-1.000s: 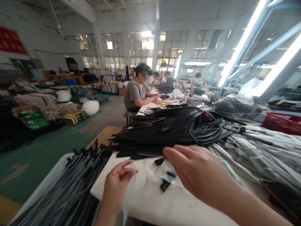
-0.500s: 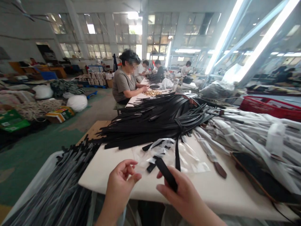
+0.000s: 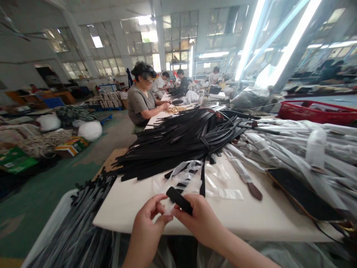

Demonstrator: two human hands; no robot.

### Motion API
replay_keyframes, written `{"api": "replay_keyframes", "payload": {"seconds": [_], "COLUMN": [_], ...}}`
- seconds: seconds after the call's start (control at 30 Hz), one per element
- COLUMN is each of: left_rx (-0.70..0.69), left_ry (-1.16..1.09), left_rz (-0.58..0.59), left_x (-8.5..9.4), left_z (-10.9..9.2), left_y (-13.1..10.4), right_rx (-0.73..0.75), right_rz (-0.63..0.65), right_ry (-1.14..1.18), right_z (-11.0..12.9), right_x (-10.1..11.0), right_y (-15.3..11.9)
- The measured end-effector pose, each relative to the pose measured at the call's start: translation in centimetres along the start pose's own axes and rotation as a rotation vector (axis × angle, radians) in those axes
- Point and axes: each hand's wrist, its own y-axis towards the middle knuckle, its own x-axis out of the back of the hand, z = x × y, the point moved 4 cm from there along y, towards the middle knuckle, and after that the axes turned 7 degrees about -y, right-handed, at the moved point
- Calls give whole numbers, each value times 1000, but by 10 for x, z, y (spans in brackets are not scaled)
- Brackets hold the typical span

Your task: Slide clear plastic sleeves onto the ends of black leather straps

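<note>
Black strap [image 3: 180,200], end up, is in your right hand [image 3: 199,217], pinched between thumb and fingers, above the near edge of the white table [image 3: 248,219]. Your left hand [image 3: 149,223] faces it, fingers curled and thumb close to them; whether it grips the clear film [image 3: 169,205] between your hands, I cannot tell.

Just beyond your hands, crumpled clear plastic [image 3: 223,192] lies over more black pieces. Past that, a thick heap of black straps [image 3: 167,149] spans the table and fills most of the space ahead of you. White-wrapped straps [image 3: 290,149] crowd your right, with a dark flat board [image 3: 304,195] in front of them and a red basket [image 3: 295,111] behind. At your left, below the tabletop, a pale tub [image 3: 46,236] holds grey and black strips. Farther along, a seated co-worker [image 3: 142,100] bends over gold-coloured pieces [image 3: 175,109].

Your right fingers hide the strap's lower end. The plastic blurs the pieces beneath it, and the tub is cut off at the bottom edge.
</note>
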Motion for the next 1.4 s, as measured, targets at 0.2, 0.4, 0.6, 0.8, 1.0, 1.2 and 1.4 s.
{"api": "replay_keyframes", "payload": {"seconds": [0.2, 0.4, 0.6, 0.8, 1.0, 1.2, 1.4], "left_rx": [20, 58, -52, -96, -50, -49, -167], "left_ry": [-43, -138, 47, 93, -35, 26, 200], "left_rz": [105, 223, 191, 201, 148, 96, -5], "left_x": [-13, -21, -13, -12, -8, -1, 5], "left_z": [-3, 2, -10, -15, -13, -12, -9], "left_y": [-2, 0, -4, -7, -5, -2, -3], "right_rx": [-46, -64, -87, -145, 90, 140, 138], "right_rz": [-48, -38, 24, 85, 68, 107, 276], "right_ry": [40, 83, 83, 245, 121, -293, -491], "right_z": [-1, -3, -5, -7, 1, 6, 16], "right_x": [8, 16, 18, 11, 35, 70, 74], "right_y": [-4, -8, -9, -10, -19, -35, -35]}}
